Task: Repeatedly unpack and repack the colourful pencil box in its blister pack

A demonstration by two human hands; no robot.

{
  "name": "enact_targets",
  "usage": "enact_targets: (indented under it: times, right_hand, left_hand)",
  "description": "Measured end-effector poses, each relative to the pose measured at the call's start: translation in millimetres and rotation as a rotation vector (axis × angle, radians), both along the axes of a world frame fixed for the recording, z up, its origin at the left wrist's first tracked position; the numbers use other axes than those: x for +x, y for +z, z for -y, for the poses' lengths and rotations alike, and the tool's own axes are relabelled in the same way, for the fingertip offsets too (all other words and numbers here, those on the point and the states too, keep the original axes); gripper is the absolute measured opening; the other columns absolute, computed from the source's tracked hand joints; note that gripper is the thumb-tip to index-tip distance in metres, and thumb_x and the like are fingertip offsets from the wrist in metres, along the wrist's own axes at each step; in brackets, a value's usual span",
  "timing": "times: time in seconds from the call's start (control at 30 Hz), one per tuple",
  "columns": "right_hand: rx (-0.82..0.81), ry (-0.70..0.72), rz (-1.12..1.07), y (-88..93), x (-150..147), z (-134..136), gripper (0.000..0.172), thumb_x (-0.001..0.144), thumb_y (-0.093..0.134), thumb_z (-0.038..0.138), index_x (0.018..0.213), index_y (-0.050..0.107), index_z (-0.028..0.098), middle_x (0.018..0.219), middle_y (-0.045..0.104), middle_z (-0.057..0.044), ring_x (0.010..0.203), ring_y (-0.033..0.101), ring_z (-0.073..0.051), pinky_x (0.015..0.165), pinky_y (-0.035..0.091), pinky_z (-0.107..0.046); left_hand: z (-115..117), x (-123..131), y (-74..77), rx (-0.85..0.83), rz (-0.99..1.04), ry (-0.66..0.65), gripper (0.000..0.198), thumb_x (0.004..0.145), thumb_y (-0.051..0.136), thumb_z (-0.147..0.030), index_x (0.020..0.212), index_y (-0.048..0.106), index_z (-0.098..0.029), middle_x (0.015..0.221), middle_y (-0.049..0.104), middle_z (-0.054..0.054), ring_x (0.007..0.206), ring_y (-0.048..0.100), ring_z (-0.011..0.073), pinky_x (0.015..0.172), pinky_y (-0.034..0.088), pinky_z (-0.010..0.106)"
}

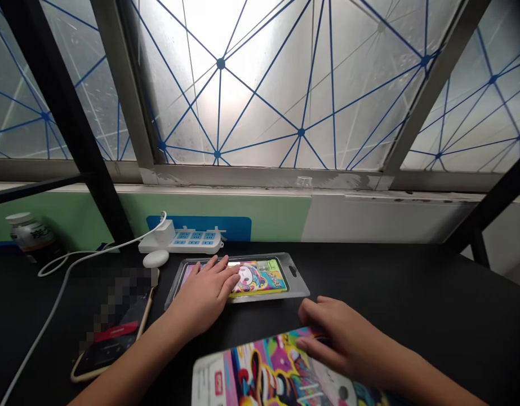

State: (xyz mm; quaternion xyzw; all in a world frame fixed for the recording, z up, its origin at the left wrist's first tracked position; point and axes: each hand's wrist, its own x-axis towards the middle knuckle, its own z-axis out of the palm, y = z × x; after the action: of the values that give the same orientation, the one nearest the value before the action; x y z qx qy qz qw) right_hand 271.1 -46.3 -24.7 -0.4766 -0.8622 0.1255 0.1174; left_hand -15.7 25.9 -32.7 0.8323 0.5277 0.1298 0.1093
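Observation:
My left hand [210,287] lies flat, fingers stretched out, on a clear plastic blister tray [301,286]. Inside that tray is a colourful pack with a white cartoon face [260,276], partly hidden by my fingers. Closer to me, my right hand [338,338] pinches the upper edge of a brightly printed cardboard sheet [268,372], thumb on its front and fingers curled behind. The sheet is tilted, slightly blurred, and its lower part runs out of view.
A phone [120,332] lies on the black table [412,293] at left, beside a small white round object [155,259]. Behind stand a white power strip [196,241] with a cable [69,270] and a bottle [34,237]. Black frame bars [69,113] rise at both sides.

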Motion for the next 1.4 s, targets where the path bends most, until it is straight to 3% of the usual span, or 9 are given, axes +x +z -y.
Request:
enact_targets:
  times: [0.07, 0.13, 0.23, 0.33, 0.43, 0.53, 0.67, 0.9, 1.4]
  right_hand:
    - [0.002, 0.022, 0.003, 8.6, 17, -10, 0.033, 0.096, 0.050, 0.050, 0.077, 0.051, 0.023, 0.069, 0.057, -0.001, 0.066, 0.051, -0.018, 0.063, 0.038, -0.030]
    - [-0.061, -0.074, -0.020, 12.8, 39, -25, 0.042, 0.096, 0.048, 0.054, 0.068, 0.048, 0.022, 0.064, 0.053, 0.001, 0.062, 0.049, -0.016, 0.059, 0.035, -0.029]
    - [-0.209, -0.240, -0.062, 9.7, 76, -51, 0.049, 0.092, 0.048, 0.063, 0.065, 0.051, 0.022, 0.062, 0.053, 0.002, 0.058, 0.046, -0.015, 0.054, 0.033, -0.028]
    - [-0.279, -0.332, -0.066, 1.9, 98, -66, 0.050, 0.085, 0.053, 0.068, 0.067, 0.058, 0.022, 0.065, 0.060, 0.000, 0.061, 0.051, -0.017, 0.055, 0.036, -0.029]
    - [-0.198, -0.340, -0.134, -4.0, 92, -68, 0.047, 0.087, 0.051, 0.066, 0.085, 0.067, 0.022, 0.085, 0.069, -0.005, 0.077, 0.061, -0.023, 0.069, 0.046, -0.032]
    - [-0.106, -0.361, -0.241, -8.7, 67, -61, 0.047, 0.091, 0.047, 0.063, 0.099, 0.067, 0.021, 0.102, 0.070, -0.009, 0.092, 0.063, -0.025, 0.083, 0.047, -0.036]
    - [-0.169, -0.369, -0.296, -13.7, 49, -56, 0.048, 0.090, 0.049, 0.065, 0.097, 0.068, 0.021, 0.095, 0.071, -0.006, 0.086, 0.063, -0.023, 0.074, 0.047, -0.033]
    - [-0.345, -0.355, -0.208, -4.3, 86, -66, 0.050, 0.082, 0.059, 0.068, 0.090, 0.075, 0.021, 0.083, 0.071, -0.004, 0.074, 0.061, -0.020, 0.064, 0.043, -0.029]
    - [-0.245, -0.440, -0.184, 12.2, 108, -66, 0.050, 0.079, 0.063, 0.067, 0.093, 0.075, 0.021, 0.095, 0.075, -0.006, 0.087, 0.067, -0.026, 0.075, 0.048, -0.032]
  left_hand:
    - [1, 0, 4.2, -0.017, 0.034, -0.008, 0.052, 0.103, 0.024, -0.055, 0.137, 0.059, -0.036, 0.154, 0.044, 0.005, 0.147, 0.030, 0.0341, 0.113, 0.025, 0.064]
    - [3, 2, 6.7, -0.014, 0.059, -0.018, 0.051, 0.103, 0.027, -0.056, 0.128, 0.065, -0.035, 0.152, 0.047, 0.005, 0.146, 0.032, 0.0340, 0.112, 0.026, 0.065]
    - [6, 6, 5.3, 0.017, 0.072, -0.029, 0.046, 0.102, 0.032, -0.054, 0.113, 0.071, -0.033, 0.150, 0.051, 0.004, 0.145, 0.035, 0.0330, 0.112, 0.026, 0.066]
    - [8, 9, -1.2, 0.072, 0.037, -0.052, 0.038, 0.101, 0.039, -0.051, 0.112, 0.068, -0.030, 0.152, 0.049, 0.005, 0.145, 0.034, 0.0335, 0.112, 0.025, 0.068]
    - [10, 12, -7.5, 0.112, -0.010, -0.061, 0.038, 0.101, 0.039, -0.050, 0.121, 0.061, -0.027, 0.155, 0.044, 0.008, 0.147, 0.031, 0.0331, 0.114, 0.023, 0.068]
    - [14, 15, -9.8, 0.096, -0.035, -0.056, 0.043, 0.101, 0.035, -0.052, 0.125, 0.058, -0.025, 0.156, 0.041, 0.009, 0.148, 0.028, 0.0325, 0.115, 0.023, 0.066]
    - [21, 20, -10.0, 0.096, -0.069, -0.066, 0.047, 0.100, 0.034, -0.055, 0.127, 0.058, -0.023, 0.157, 0.038, 0.010, 0.148, 0.027, 0.0345, 0.114, 0.024, 0.067]
    - [24, 22, -8.4, 0.096, -0.111, -0.130, 0.051, 0.099, 0.036, -0.058, 0.132, 0.058, -0.026, 0.157, 0.038, 0.008, 0.147, 0.030, 0.0345, 0.114, 0.026, 0.065]
    - [24, 20, -1.9, 0.081, -0.114, -0.135, 0.049, 0.099, 0.038, -0.056, 0.132, 0.058, -0.027, 0.157, 0.040, 0.009, 0.146, 0.033, 0.0362, 0.110, 0.031, 0.064]
